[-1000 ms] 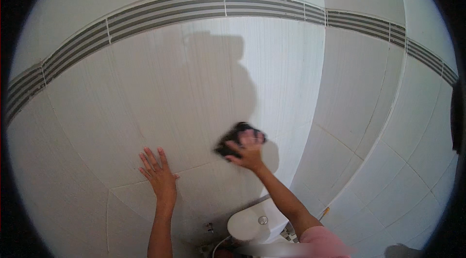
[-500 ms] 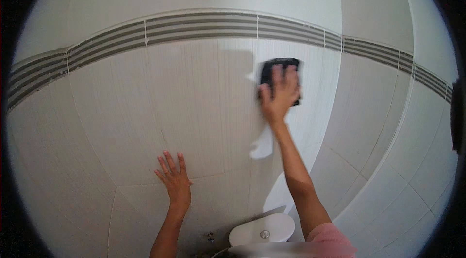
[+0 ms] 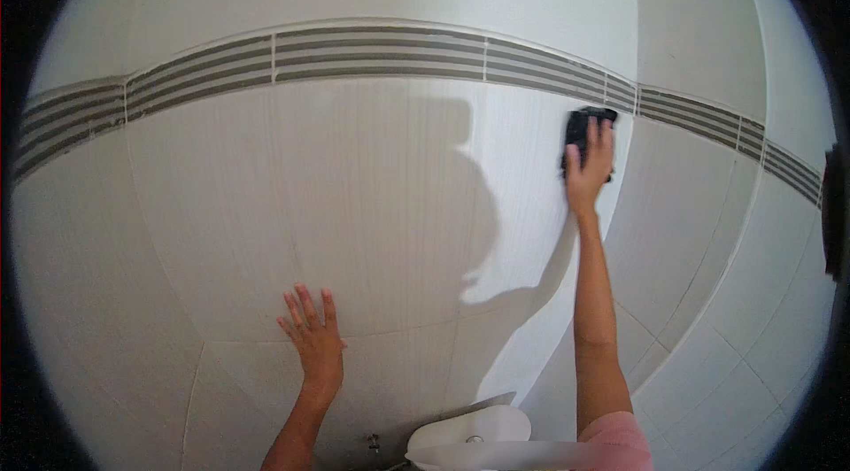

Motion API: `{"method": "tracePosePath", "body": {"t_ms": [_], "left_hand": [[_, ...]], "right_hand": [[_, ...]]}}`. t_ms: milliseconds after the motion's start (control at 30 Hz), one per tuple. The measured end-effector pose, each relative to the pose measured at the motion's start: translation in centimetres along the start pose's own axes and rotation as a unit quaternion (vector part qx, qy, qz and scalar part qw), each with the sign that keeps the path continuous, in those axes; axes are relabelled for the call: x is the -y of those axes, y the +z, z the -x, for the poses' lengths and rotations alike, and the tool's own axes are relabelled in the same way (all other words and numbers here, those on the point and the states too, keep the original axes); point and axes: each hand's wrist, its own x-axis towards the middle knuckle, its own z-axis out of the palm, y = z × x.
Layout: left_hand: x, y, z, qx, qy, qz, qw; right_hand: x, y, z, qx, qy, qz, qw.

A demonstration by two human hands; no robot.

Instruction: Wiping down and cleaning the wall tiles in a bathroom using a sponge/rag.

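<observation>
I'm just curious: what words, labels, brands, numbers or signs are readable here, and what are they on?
None: no word, label, brand, number or sign can be read.
The border shows only stripes, the wall only faint streaks and joints.
No lettering shows on the black cloth or the tank.
Any mark on the button is too small to tell.

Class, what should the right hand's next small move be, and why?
Probably slide the roughly rectangular black cloth downward: the right hand lies spread over it on the white streaked tile wall, close beneath the grey-striped tile border and beside the corner.
</observation>
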Motion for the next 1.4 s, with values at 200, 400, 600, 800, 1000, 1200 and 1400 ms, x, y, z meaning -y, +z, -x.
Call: {"method": "tracePosePath", "body": {"t_ms": [200,400,600,800,1000,1200,1400], "left_hand": [[0.4,0.5,0.1,-0.022,0.005,-0.023,0.999],[0.7,0.8,0.2,-0.028,0.011,-0.101,0.994],[1.0,-1.3,0.7,-0.003,0.02,-0.028,0.999],[2.8,-4.3,3.1,-0.145,-0.014,0.174,0.974],[8.3,-6.7,5.6,-0.178,-0.08,0.295,0.935],[11.5,-9.6,7.2,-0.226,-0.158,0.313,0.909],[13.3,-10.7,7.8,-0.264,-0.177,0.302,0.899]], "right_hand": [[-3.7,-0.7,1.0,0.021,0.148,0.049,0.988],[13.4,3.8,0.9,-0.028,0.161,0.073,0.984],[35.1,6.1,1.6,0.068,-0.027,-0.048,0.996],[40.0,3.9,7.0,0.19,-0.231,-0.178,0.938],[27.8,2.1,9.2,0.113,-0.026,-0.055,0.992],[24.3,1.6,10.0,0.01,0.286,0.065,0.956],[38.1,4.8,8.4,0.094,0.081,-0.007,0.992]]}}
